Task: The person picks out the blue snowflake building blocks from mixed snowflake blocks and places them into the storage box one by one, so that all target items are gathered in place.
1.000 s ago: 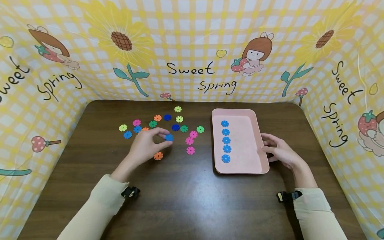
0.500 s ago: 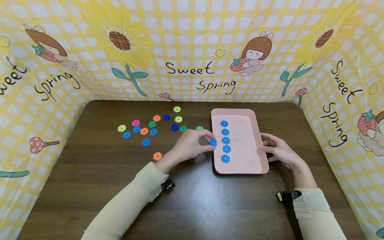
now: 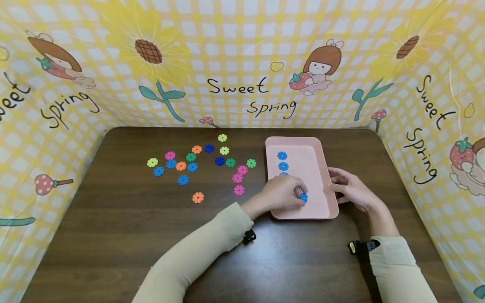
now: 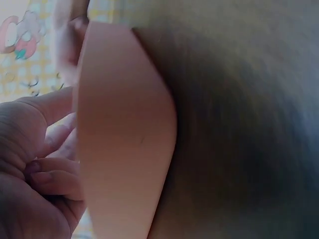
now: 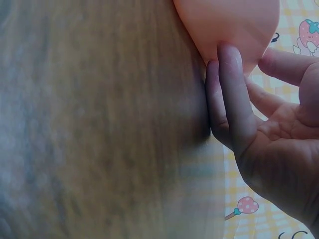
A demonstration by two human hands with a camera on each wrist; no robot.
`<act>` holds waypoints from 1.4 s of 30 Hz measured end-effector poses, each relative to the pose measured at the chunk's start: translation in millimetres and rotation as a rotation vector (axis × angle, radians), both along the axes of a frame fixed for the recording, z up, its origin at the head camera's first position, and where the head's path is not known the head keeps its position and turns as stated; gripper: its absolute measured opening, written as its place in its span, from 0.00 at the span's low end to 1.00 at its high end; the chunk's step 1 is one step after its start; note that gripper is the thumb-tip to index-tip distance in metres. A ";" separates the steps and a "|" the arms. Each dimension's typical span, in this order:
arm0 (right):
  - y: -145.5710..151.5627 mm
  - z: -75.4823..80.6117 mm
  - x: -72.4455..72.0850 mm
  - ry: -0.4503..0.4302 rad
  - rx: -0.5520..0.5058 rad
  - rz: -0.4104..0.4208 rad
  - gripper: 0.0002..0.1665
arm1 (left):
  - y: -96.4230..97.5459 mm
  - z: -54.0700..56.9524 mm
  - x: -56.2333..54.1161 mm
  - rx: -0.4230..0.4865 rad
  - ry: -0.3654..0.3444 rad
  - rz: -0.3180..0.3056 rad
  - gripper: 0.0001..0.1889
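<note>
Over the pink tray (image 3: 310, 153), my left hand (image 3: 282, 191) pinches a blue notched plastic disc (image 3: 304, 197) between thumb and fingers. That hand hides part of a column of blue notched discs (image 3: 283, 166) along the tray's left side. In the left wrist view, the tray wall (image 4: 124, 124) blocks the held disc, and the left fingers (image 4: 57, 177) curl behind it. My right hand (image 3: 356, 191) holds the tray's right side, thumb at the rim. Its fingers (image 5: 232, 94) lie against the outer wall in the right wrist view.
Left of the tray, loose notched discs lie scattered on the brown table (image 3: 113, 235): pink (image 3: 237, 178), orange (image 3: 198, 197), green (image 3: 230, 162), yellow-green (image 3: 153, 162), dark blue (image 3: 209, 148) and lighter blue ones (image 3: 183, 180). A printed yellow checked cloth (image 3: 235, 54) surrounds the table.
My left hand has carried the blue disc rightward from the scattered discs, across the tray's left rim and over the inside of the tray. The right hand has stayed at the tray's right side.
</note>
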State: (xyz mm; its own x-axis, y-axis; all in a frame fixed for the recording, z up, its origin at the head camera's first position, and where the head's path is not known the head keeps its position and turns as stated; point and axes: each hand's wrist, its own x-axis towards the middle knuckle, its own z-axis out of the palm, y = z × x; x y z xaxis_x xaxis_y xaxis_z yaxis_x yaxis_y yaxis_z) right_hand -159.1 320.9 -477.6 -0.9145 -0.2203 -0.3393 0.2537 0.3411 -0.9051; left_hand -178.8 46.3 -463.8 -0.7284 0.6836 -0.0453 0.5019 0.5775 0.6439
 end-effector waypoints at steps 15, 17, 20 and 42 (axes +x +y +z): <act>-1.1 0.0 -1.3 0.010 -0.008 0.002 0.41 | 19.6 -18.2 4.4 -0.124 0.055 0.046 0.11; -1.6 0.2 -1.5 0.009 -0.004 0.003 0.41 | 18.2 -18.1 4.9 -0.139 0.078 0.050 0.11; -1.9 1.0 -0.9 0.009 0.008 0.003 0.41 | 15.0 -16.3 5.6 -0.130 0.105 0.050 0.14; -0.3 -0.1 -0.2 -0.003 0.005 0.003 0.41 | -74.2 17.7 7.1 0.050 0.171 0.229 0.18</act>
